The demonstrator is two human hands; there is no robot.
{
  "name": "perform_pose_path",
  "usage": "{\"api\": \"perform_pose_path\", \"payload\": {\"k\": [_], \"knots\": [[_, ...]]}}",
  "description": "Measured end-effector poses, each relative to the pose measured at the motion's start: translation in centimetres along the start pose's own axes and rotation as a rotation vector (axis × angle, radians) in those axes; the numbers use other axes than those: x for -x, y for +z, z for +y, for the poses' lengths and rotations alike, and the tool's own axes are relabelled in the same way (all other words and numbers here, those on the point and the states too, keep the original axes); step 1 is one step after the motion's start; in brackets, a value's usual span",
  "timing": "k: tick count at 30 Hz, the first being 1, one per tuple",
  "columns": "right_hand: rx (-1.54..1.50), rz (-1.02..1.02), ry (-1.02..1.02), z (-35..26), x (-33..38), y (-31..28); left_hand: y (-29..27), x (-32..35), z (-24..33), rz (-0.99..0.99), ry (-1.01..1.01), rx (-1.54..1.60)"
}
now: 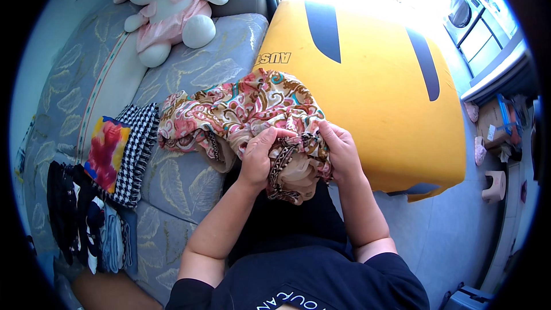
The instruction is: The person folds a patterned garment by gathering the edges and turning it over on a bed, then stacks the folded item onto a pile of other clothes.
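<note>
Both of my hands hold a paisley-patterned garment (270, 100) in pink, brown, cream and teal, above my lap. My left hand (259, 158) pinches its gathered edge between thumb and fingers. On the other side of the same edge, my right hand (342, 150) is closed with the thumb on top. Below the hands, the opening shows a beige inner side and a dark patterned trim. The rest of the garment spreads away over the grey sofa (189, 181) and against the yellow-covered table. Its exact kind is hard to tell from these folds.
A black-and-white houndstooth cloth (138, 155) lies left on the sofa, partly under a bright multicoloured folded cloth (108, 152). Nearer are folded dark clothes (64, 209) and jeans (113, 238). A large plush toy (178, 20) sits behind. The yellow-covered table (379, 92) stands right, a pink stool (493, 186) beyond.
</note>
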State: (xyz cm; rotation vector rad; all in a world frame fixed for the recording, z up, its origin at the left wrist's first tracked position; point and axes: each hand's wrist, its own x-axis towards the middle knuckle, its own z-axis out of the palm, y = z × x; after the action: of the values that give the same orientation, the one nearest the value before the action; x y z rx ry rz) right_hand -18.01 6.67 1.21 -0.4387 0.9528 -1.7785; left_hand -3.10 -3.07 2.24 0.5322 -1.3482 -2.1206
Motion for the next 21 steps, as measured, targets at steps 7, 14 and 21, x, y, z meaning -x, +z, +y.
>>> {"api": "perform_pose_path", "payload": {"k": [7, 14, 21], "knots": [[-0.064, 0.024, 0.020, -0.5, 0.1, 0.2, 0.1, -0.1, 0.9, 0.085, 0.006, 0.128], [-0.088, 0.025, 0.040, 0.0, -0.1, -0.1, 0.1, -0.1, 0.6, 0.034, 0.060, 0.041], [-0.014, 0.029, 0.013, 0.5, 0.1, 0.6, 1.7, -0.8, 0.6, 0.092, 0.751, -0.907]]}}
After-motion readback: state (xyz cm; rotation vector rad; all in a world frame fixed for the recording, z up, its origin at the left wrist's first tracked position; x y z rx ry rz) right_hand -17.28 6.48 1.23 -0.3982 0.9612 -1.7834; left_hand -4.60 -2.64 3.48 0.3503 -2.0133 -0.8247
